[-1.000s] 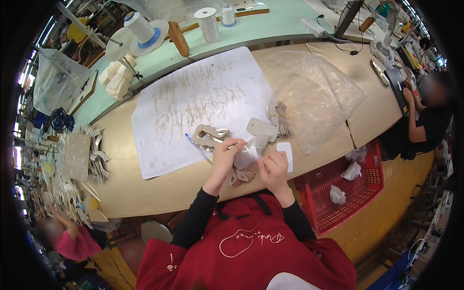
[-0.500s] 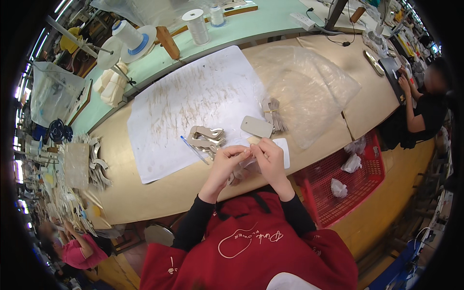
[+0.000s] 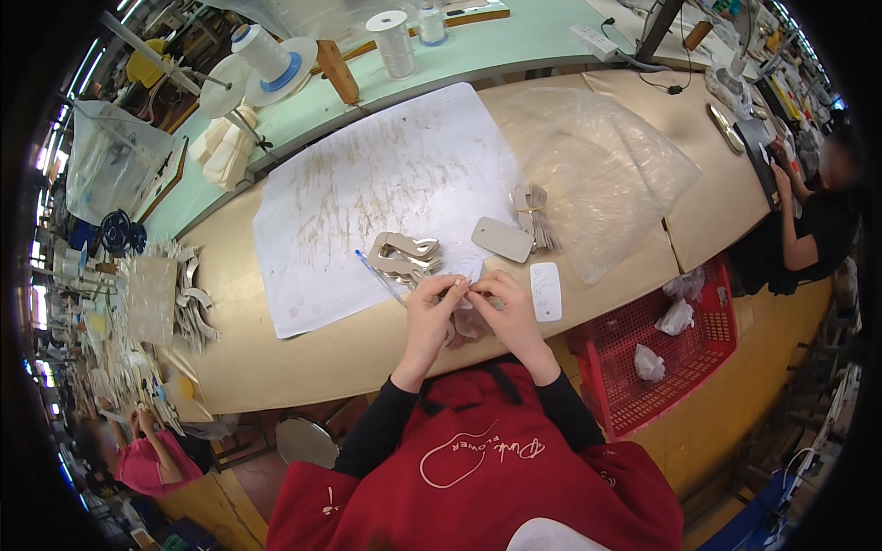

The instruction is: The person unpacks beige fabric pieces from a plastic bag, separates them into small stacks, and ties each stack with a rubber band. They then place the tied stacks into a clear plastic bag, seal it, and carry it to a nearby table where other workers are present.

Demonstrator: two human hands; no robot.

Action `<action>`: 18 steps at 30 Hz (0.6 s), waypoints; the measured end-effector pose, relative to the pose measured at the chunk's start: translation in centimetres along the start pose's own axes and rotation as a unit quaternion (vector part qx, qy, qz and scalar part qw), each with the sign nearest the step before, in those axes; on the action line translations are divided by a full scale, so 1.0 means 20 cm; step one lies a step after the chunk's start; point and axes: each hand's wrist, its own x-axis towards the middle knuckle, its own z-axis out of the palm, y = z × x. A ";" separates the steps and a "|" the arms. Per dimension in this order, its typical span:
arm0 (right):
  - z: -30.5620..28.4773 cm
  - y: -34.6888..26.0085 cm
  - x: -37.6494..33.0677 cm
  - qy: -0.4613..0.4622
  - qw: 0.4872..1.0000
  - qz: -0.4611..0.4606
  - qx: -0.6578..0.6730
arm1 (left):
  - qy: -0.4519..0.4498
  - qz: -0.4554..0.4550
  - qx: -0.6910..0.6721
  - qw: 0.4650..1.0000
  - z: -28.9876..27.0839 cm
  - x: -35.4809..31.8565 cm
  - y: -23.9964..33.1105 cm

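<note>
My left hand (image 3: 429, 317) and my right hand (image 3: 508, 317) meet over the table's near edge, thumbs and fingertips pinched together. What they pinch is too small and covered to name. Under them, partly hidden, lies something crinkled and see-through with pinkish-brown pieces (image 3: 467, 326). Just beyond the left hand sit curved grey, shiny cut pieces (image 3: 404, 254) and a blue-and-white pen (image 3: 372, 268). Past the right hand lie a rounded grey plate (image 3: 502, 239), a banded bundle of thin grey pieces (image 3: 536, 219) and a white tag with writing (image 3: 546, 292).
A large stained white sheet (image 3: 367, 184) and a clear plastic bag (image 3: 616, 174) cover parts of the tan tabletop (image 3: 276, 372). Thread spools (image 3: 392, 46) stand on the green table behind. A red crate (image 3: 625, 404) is at my right. Co-workers sit at both sides.
My fingertips have drawn closer together, still pinching. The white tag, earlier partly behind my right hand, now shows whole. The whole view has shifted slightly.
</note>
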 end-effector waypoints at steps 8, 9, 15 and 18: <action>0.04 0.02 0.02 0.055 0.962 -0.211 -0.163 | 0.065 0.266 0.409 0.870 -0.03 -0.03 0.06; 0.04 0.02 0.02 0.060 0.958 -0.223 -0.169 | 0.047 0.274 0.418 0.865 -0.04 -0.03 0.06; -0.01 0.01 0.04 0.066 0.984 -0.137 -0.093 | -0.066 0.061 0.215 0.973 -0.09 -0.05 -0.04; -0.02 0.00 0.01 0.065 0.985 -0.144 -0.069 | -0.097 -0.110 0.049 0.988 -0.09 -0.06 -0.06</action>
